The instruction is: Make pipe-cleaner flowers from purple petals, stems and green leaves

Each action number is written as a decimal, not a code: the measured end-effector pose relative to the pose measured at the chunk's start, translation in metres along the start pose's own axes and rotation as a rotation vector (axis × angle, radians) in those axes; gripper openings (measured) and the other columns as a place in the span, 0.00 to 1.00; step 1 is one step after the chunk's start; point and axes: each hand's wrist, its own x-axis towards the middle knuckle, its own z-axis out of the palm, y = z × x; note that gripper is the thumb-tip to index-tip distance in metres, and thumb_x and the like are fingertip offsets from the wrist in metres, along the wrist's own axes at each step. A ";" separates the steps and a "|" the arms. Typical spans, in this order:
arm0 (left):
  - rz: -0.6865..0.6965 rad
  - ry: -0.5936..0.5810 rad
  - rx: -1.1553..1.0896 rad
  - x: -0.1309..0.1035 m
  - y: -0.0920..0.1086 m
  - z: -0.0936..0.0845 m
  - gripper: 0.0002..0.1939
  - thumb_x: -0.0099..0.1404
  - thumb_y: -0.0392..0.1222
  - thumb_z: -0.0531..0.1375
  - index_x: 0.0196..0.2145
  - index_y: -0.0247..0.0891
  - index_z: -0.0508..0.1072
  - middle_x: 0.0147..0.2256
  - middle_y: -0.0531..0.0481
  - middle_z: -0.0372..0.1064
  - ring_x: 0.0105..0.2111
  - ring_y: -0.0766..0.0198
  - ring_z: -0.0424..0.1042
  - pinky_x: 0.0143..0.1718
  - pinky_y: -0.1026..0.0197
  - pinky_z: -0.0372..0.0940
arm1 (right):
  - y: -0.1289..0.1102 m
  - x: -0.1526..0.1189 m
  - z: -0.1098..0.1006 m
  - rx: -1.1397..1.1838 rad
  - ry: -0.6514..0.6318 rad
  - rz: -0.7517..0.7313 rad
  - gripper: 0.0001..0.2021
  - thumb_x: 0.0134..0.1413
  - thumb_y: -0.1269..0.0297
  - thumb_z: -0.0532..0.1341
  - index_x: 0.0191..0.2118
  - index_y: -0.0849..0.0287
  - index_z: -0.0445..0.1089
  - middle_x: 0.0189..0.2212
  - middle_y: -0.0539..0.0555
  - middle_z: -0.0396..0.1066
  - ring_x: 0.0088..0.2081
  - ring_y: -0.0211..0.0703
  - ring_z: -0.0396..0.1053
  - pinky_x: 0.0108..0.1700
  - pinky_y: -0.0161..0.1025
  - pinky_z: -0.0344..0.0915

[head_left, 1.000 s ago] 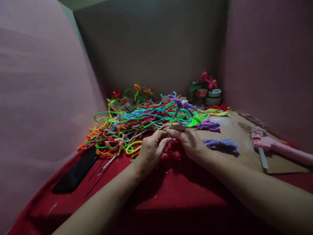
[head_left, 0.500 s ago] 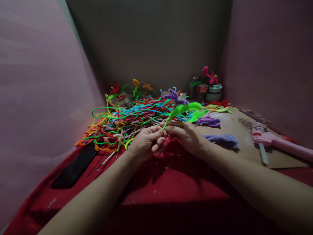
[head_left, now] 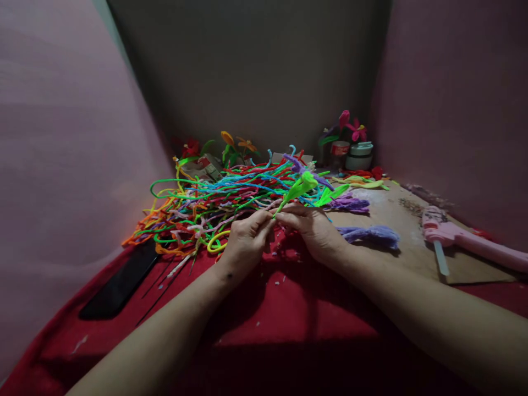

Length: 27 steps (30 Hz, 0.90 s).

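Both hands meet over the red cloth near the middle of the view. My left hand (head_left: 246, 237) pinches the thin green stem of a fuzzy flower (head_left: 300, 187), which has bright green leaves and purple petals. Against the same stem, just to the right, the fingertips of my right hand (head_left: 315, 231) are closed. The flower tilts up and to the right, in front of a tangled heap of coloured pipe cleaners (head_left: 231, 192).
A black phone (head_left: 119, 280) and thin dark sticks lie at left. Purple bundles (head_left: 371, 236) rest on a brown board (head_left: 408, 242) beside a pink glue gun (head_left: 466, 236). Behind stand a lidded jar (head_left: 359, 157) and more fuzzy flowers (head_left: 357, 129).
The flower has turned in my fingers, so its long green leaf now looks shorter and bunched, with purple petals behind. My left fingers have drawn in closer. The view has shifted slightly.
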 end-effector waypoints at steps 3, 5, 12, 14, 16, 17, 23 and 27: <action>-0.130 -0.070 -0.210 0.002 -0.001 -0.001 0.09 0.61 0.43 0.55 0.27 0.35 0.68 0.17 0.57 0.63 0.13 0.73 0.61 0.18 0.68 0.56 | -0.003 -0.001 -0.001 -0.059 -0.060 -0.010 0.09 0.48 0.60 0.60 0.28 0.58 0.75 0.25 0.50 0.72 0.33 0.41 0.67 0.42 0.41 0.60; -0.166 -0.111 -0.333 0.003 -0.001 -0.003 0.10 0.61 0.43 0.56 0.27 0.35 0.67 0.17 0.57 0.64 0.13 0.73 0.62 0.17 0.68 0.56 | -0.005 -0.001 -0.001 -0.085 -0.109 -0.013 0.10 0.50 0.60 0.59 0.31 0.58 0.75 0.25 0.50 0.72 0.33 0.42 0.68 0.43 0.42 0.60; -0.350 -0.243 -0.756 0.005 -0.004 -0.006 0.07 0.60 0.40 0.57 0.28 0.34 0.67 0.16 0.57 0.63 0.11 0.76 0.58 0.13 0.72 0.52 | -0.003 0.000 -0.001 0.024 -0.105 0.025 0.11 0.46 0.61 0.61 0.35 0.58 0.74 0.24 0.51 0.72 0.31 0.42 0.69 0.42 0.43 0.62; -0.391 -0.299 -0.870 0.006 -0.004 -0.008 0.07 0.60 0.40 0.57 0.27 0.34 0.67 0.15 0.58 0.60 0.09 0.77 0.53 0.11 0.73 0.51 | -0.001 0.001 -0.003 0.056 -0.115 0.032 0.10 0.46 0.62 0.61 0.36 0.58 0.74 0.25 0.50 0.72 0.32 0.41 0.68 0.42 0.42 0.62; -0.407 -0.363 -0.977 0.007 -0.005 -0.009 0.06 0.60 0.39 0.57 0.28 0.34 0.67 0.14 0.60 0.58 0.08 0.78 0.49 0.10 0.73 0.51 | 0.002 0.002 -0.003 0.081 -0.158 0.038 0.09 0.47 0.63 0.61 0.35 0.57 0.74 0.26 0.50 0.72 0.33 0.41 0.68 0.42 0.41 0.62; -0.411 -0.394 -1.020 0.008 -0.005 -0.010 0.06 0.60 0.39 0.57 0.28 0.34 0.67 0.14 0.60 0.57 0.08 0.79 0.47 0.10 0.73 0.51 | 0.002 0.002 -0.004 0.099 -0.176 0.040 0.08 0.48 0.63 0.60 0.34 0.57 0.74 0.27 0.50 0.72 0.33 0.40 0.68 0.42 0.41 0.62; -0.345 -0.355 -0.876 0.008 -0.002 -0.008 0.08 0.61 0.42 0.56 0.27 0.34 0.67 0.15 0.58 0.60 0.09 0.76 0.53 0.12 0.71 0.54 | 0.003 0.000 -0.002 0.167 -0.194 0.072 0.09 0.48 0.60 0.60 0.28 0.59 0.73 0.22 0.51 0.70 0.28 0.41 0.68 0.37 0.42 0.62; -0.128 -0.060 -0.291 0.002 0.001 -0.002 0.09 0.60 0.44 0.56 0.28 0.35 0.68 0.22 0.52 0.67 0.18 0.70 0.66 0.23 0.67 0.60 | 0.004 -0.001 -0.001 0.110 -0.062 0.048 0.08 0.46 0.61 0.61 0.30 0.59 0.74 0.25 0.51 0.71 0.31 0.43 0.68 0.39 0.42 0.61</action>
